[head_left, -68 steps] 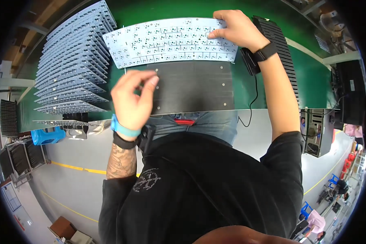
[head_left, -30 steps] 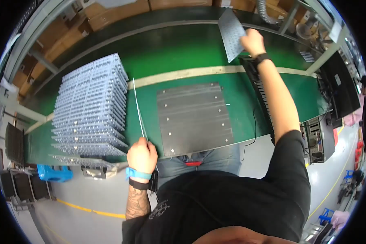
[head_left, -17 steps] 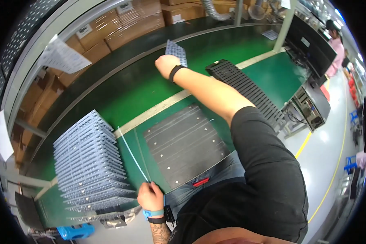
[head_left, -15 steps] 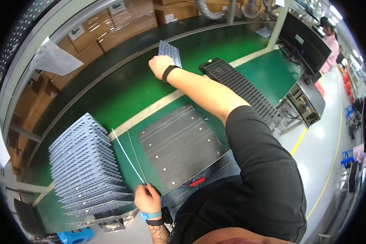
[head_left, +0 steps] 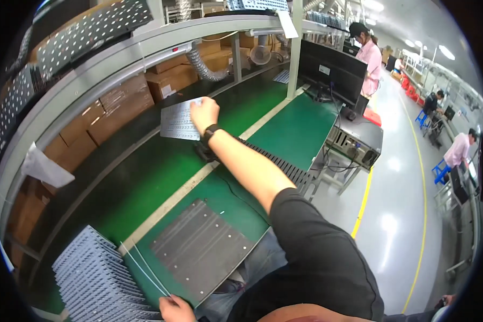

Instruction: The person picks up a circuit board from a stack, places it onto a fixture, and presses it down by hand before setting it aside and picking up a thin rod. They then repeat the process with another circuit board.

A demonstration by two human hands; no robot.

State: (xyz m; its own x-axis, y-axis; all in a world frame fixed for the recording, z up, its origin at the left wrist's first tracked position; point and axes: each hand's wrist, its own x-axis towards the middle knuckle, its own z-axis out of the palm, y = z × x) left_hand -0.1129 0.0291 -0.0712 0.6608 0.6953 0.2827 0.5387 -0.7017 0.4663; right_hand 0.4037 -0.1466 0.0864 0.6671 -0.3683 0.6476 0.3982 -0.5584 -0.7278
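Note:
My right hand (head_left: 204,114) reaches out over the far side of the green conveyor, closed on the edge of a flat pale blue-grey panel (head_left: 178,122) with rows of small marks or holes. The panel is raised, its face toward me. At the lower edge my left hand (head_left: 177,309) is closed around the near end of a thin pale strip (head_left: 143,271); its wrist is out of the picture. Left of that hand stands a tall stack of blue-grey slotted trays (head_left: 94,276). A dark grey square board (head_left: 198,244) with small light studs lies in front of me.
A black slatted rack (head_left: 276,161) lies under my right forearm. Beyond it are a monitor (head_left: 331,70) and a computer case (head_left: 354,142). Wrapped cardboard boxes (head_left: 121,107) line the far side below a metal frame (head_left: 198,27). A co-worker in pink (head_left: 369,61) stands beyond the monitor.
My view has swung up and to the right. My right hand has lifted the panel and turned its face toward me. My left hand still grips the thin strip, now lower in the picture.

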